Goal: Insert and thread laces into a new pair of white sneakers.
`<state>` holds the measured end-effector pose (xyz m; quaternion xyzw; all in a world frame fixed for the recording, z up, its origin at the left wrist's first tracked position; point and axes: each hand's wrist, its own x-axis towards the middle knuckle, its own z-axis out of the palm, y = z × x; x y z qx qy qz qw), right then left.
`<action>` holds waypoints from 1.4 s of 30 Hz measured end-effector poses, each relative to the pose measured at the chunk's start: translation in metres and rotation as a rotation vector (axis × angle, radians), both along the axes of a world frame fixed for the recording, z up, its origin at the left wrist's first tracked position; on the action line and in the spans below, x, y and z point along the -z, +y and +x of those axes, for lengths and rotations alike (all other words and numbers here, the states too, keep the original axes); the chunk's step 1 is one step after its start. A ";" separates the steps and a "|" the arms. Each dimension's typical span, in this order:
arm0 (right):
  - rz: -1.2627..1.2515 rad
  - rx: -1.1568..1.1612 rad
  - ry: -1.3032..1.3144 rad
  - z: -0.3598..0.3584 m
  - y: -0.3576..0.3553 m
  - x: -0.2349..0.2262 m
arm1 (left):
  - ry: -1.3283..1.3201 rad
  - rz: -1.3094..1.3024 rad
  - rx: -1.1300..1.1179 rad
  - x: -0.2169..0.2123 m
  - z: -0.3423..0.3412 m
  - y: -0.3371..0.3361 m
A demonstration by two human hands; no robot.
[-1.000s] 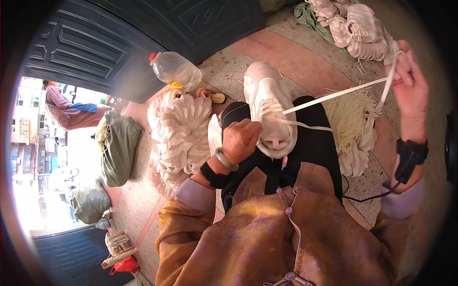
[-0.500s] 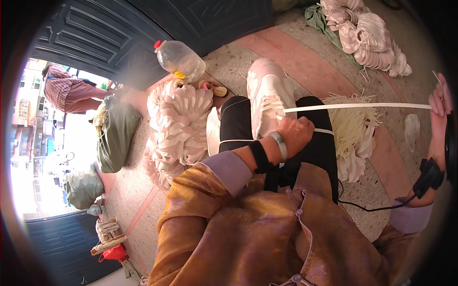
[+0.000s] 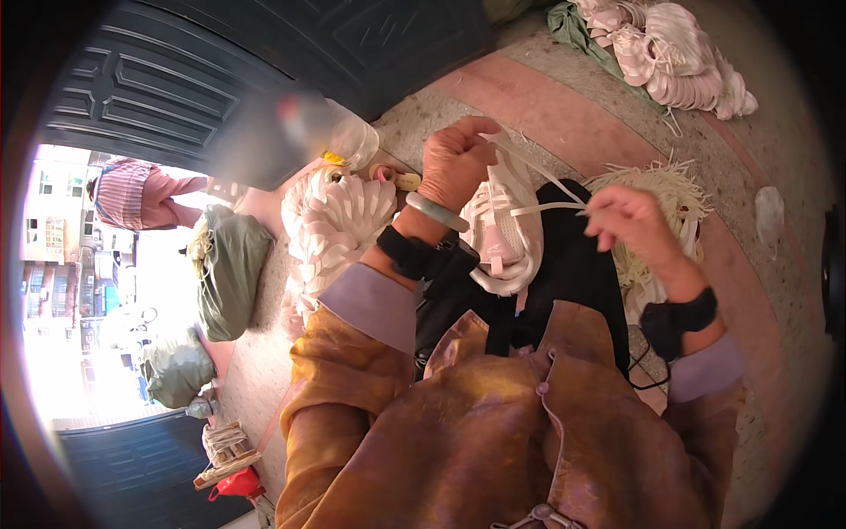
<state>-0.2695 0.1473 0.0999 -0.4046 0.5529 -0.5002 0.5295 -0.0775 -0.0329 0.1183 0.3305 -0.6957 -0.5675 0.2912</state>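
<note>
At the frame's centre, on the person's lap, the left hand (image 3: 456, 163) clenches the toe of a white sneaker (image 3: 502, 234) while the right hand (image 3: 633, 225) pinches its white lace (image 3: 548, 209), with a tied green sack (image 3: 227, 269) bulging at left, contents hidden.

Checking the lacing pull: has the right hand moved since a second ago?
Yes. The right hand has come in from far right toward the white shoe on the lap, holding the lace.
</note>
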 end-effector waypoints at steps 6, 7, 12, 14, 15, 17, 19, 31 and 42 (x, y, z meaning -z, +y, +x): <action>-0.167 -0.029 0.260 0.043 -0.029 0.043 | -0.002 0.071 -0.096 -0.002 0.000 -0.007; -0.286 0.012 0.407 0.045 -0.033 0.047 | -0.002 0.073 -0.095 0.000 0.000 -0.007; -0.443 0.104 0.672 0.062 -0.049 0.042 | 0.042 0.094 -0.096 0.002 0.002 -0.005; -0.406 0.111 0.718 0.067 -0.051 0.042 | 0.043 0.079 -0.087 0.001 0.003 -0.002; -0.407 0.108 0.716 0.068 -0.051 0.043 | 0.042 0.062 -0.078 0.000 0.003 -0.001; -0.374 0.100 0.728 0.069 -0.053 0.045 | 0.043 0.054 -0.079 0.001 0.005 -0.003; -0.381 0.102 0.737 0.071 -0.055 0.048 | 0.048 0.049 -0.077 0.002 0.007 -0.004; -0.384 0.092 0.974 0.087 -0.064 0.055 | 0.061 -0.042 -0.087 0.009 0.012 -0.003; -0.378 0.134 1.010 0.097 -0.061 0.052 | 0.124 -0.054 -0.090 0.010 0.019 -0.004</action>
